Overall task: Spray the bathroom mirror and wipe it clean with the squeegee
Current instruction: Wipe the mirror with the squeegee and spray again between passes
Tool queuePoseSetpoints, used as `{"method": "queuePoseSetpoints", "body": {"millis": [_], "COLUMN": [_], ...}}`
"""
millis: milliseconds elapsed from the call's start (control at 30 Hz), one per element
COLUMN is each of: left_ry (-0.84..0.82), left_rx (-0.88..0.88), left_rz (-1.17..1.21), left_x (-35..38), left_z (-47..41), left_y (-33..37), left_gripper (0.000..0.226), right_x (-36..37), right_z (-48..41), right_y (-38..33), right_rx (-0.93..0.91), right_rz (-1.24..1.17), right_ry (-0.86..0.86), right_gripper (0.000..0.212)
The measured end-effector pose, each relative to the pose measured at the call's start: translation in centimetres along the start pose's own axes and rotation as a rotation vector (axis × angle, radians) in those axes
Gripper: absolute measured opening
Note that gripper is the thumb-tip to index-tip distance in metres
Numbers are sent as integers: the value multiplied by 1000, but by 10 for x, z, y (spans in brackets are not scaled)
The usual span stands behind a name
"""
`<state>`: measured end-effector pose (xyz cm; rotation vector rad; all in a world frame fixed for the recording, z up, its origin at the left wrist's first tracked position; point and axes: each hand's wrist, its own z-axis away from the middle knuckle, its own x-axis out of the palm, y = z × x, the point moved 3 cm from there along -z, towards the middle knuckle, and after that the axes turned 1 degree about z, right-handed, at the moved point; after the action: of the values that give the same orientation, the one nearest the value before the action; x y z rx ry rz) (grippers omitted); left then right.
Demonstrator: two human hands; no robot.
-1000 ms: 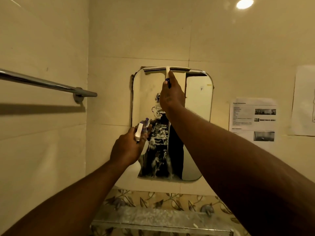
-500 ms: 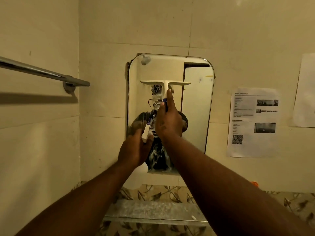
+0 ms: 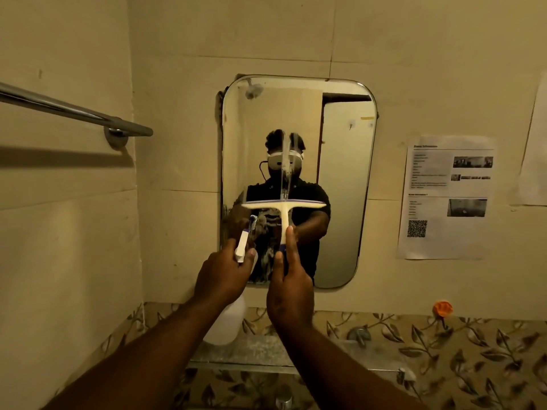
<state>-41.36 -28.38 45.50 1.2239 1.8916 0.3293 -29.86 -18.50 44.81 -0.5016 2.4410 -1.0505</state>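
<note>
A rounded wall mirror (image 3: pixel 344 179) hangs on the tiled wall ahead. My right hand (image 3: pixel 288 288) grips the handle of a white T-shaped squeegee (image 3: pixel 283 207), whose blade lies level against the glass a little below the middle. A thin wet streak runs up the glass above the blade, and foam remains on the glass below it. My left hand (image 3: pixel 223 275) holds a white spray bottle (image 3: pixel 228 319) by its neck, with the nozzle at the mirror's lower left and the body hanging under my hand.
A chrome towel bar (image 3: pixel 77 112) juts from the left wall. Printed sheets (image 3: pixel 444 196) are taped right of the mirror. Below it runs a narrow metal shelf (image 3: pixel 266 353) over leaf-patterned tiles, with an orange object (image 3: pixel 442 308) at right.
The squeegee has slid down from the mirror's top edge to below its middle, leaving cleaner glass above. My view has tilted down. The left hand has kept its place with the bottle.
</note>
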Motion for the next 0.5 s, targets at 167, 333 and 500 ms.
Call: {"method": "queuePoseSetpoints", "body": {"millis": [167,333,500], "left_ry": [-29,-47,-45], "left_rx": [-12,-30,-25], "left_rz": [22,23,-5], "left_x": [1,3,-1], "left_z": [7,14,20], "left_y": [-6,-10,-8], "left_gripper": [26,32,31], "right_x": [3,5,8], "right_z": [36,69,101], "right_y": [31,59,82], "right_rx": [58,158,266], "right_rz": [92,145,132], "right_ry": [-44,-122,-152], "right_gripper": [54,53,53]}}
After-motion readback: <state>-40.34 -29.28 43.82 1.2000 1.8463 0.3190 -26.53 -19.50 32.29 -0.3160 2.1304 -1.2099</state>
